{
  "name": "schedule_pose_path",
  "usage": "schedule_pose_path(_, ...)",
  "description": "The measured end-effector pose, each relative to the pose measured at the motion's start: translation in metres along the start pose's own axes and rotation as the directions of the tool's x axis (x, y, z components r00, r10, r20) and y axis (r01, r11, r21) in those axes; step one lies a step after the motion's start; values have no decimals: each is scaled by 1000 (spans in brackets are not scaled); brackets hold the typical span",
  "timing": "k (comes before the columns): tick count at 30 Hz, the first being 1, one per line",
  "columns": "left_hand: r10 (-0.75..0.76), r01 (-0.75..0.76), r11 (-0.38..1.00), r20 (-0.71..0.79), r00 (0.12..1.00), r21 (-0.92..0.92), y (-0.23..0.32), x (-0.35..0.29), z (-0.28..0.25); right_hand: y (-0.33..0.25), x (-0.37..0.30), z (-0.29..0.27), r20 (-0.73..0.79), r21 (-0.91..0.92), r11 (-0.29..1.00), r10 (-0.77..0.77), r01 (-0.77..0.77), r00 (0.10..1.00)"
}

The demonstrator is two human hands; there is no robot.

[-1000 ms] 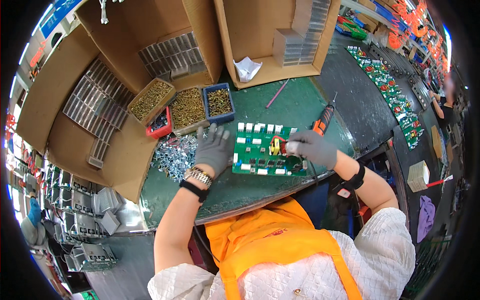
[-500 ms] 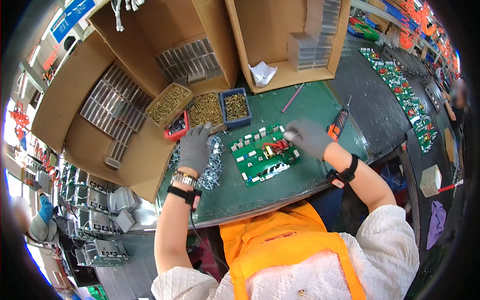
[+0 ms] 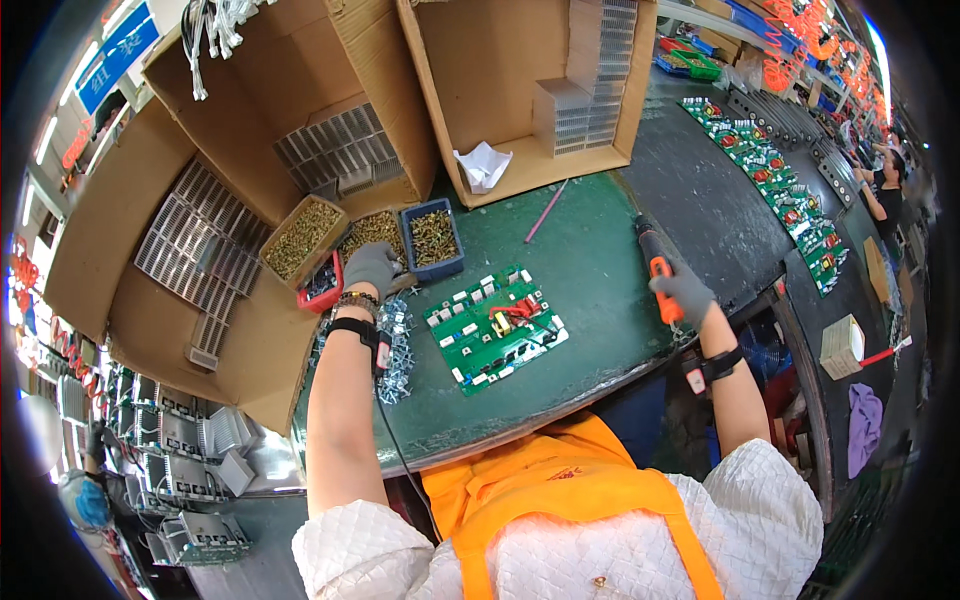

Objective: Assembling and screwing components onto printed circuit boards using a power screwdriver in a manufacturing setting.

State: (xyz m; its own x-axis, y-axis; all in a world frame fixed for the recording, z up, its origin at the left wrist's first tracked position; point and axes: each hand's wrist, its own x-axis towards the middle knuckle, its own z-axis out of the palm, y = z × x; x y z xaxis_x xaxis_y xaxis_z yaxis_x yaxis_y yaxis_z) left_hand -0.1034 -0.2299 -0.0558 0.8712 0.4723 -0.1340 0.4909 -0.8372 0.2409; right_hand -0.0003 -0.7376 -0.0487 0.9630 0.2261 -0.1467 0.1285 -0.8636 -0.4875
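My left hand (image 3: 372, 266), in a grey glove, reaches into the near end of the middle bin of brass-coloured screws (image 3: 374, 230); its fingertips are hidden there. My right hand (image 3: 688, 292), gloved too, is wrapped round an orange and black electric screwdriver (image 3: 657, 266), whose tip points away from me. Between the hands a green circuit board (image 3: 490, 345) lies flat on the green table, carrying white blocks, a yellow part and red wires. Silvery loose hardware (image 3: 397, 350) is heaped beside my left wrist.
A tilted bin of screws (image 3: 305, 238), a blue bin (image 3: 432, 238) and a red bin (image 3: 320, 288) flank the middle one. Behind stand cardboard boxes (image 3: 420, 100) with metal heat sinks. A purple stick (image 3: 545, 212) lies behind the board. More boards (image 3: 770, 185) line the right.
My right hand has left the circuit board and moved right to grasp the electric screwdriver. My left hand has moved up into the middle bin. The whole view has shifted slightly.
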Motion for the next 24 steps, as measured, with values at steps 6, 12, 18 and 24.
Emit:
schedule_pose_path(6,101,-137,984,-279,955,-111,-16,-17,1,-2,-52,17,140,953,-213,-323,-216,936)
schedule_pose_path(12,-43,-67,930,-287,957,-363,-20,-22,-14,-28,-94,38,284,666,-375,-672,-645,684)
schedule_pose_path(18,-84,-74,874,-299,951,-480,1,-36,-31,-53,-123,37,405,753,-164,-648,-637,645)
schedule_pose_path(24,297,-130,174,-74,952,-976,74,-111,-47,-75,-130,32,483,828,212,-741,-519,467)
